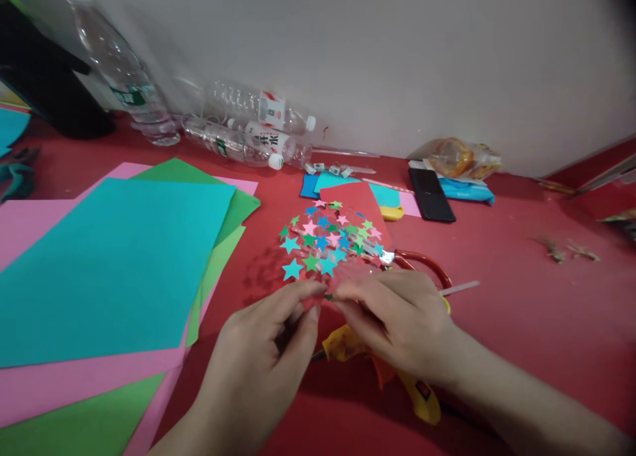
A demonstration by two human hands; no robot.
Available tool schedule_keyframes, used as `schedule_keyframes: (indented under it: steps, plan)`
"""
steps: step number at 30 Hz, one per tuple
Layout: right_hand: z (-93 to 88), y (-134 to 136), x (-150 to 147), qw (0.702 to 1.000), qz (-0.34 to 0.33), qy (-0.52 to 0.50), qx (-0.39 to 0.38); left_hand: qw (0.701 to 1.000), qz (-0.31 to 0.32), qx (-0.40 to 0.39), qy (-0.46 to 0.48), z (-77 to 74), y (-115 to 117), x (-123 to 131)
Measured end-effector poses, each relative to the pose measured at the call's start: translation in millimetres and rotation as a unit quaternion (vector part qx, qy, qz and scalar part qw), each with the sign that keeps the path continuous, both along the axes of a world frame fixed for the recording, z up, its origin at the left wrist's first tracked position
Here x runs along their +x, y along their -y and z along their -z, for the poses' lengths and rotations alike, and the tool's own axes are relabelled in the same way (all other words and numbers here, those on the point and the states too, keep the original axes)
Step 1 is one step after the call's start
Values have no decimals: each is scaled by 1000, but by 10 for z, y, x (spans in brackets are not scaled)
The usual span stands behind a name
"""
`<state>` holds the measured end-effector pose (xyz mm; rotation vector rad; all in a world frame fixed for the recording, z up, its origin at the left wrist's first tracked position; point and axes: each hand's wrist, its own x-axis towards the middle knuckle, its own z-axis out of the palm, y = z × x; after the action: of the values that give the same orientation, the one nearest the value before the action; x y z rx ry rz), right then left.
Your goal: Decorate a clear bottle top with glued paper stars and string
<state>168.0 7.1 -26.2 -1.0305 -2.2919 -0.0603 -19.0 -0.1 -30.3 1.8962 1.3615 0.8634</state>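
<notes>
A clear, rounded plastic piece covered with small paper stars in blue, green and pink is held up in front of me. My left hand pinches its near edge between thumb and fingers. Close beside it, my right hand also has its fingers closed at that edge. A small dark green star shows between the fingertips, and I cannot tell which hand touches it. Below my right hand lies a yellow glue gun, partly covered. Red-handled scissors and a translucent glue stick lie just past the right hand.
Coloured paper sheets overlap on the left of the red table. Several plastic bottles lie by the wall, with another bottle upright. A black phone, paper scraps and a snack bag are at the back.
</notes>
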Motion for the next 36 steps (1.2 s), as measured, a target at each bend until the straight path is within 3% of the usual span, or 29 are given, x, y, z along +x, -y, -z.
schedule_keyframes:
  steps: [8, 16, 36]
  plan:
    - [22, 3, 5, 997, 3, -23, -71, 1000, 9, 7, -3, 60, 0, -19]
    - [13, 14, -14, 995, 12, -40, -89, 1000, 11, 19, -6, 58, -24, 8]
    - [20, 56, -39, 991, 47, -34, -119, 991, -30, -113, 61, 62, -28, 70]
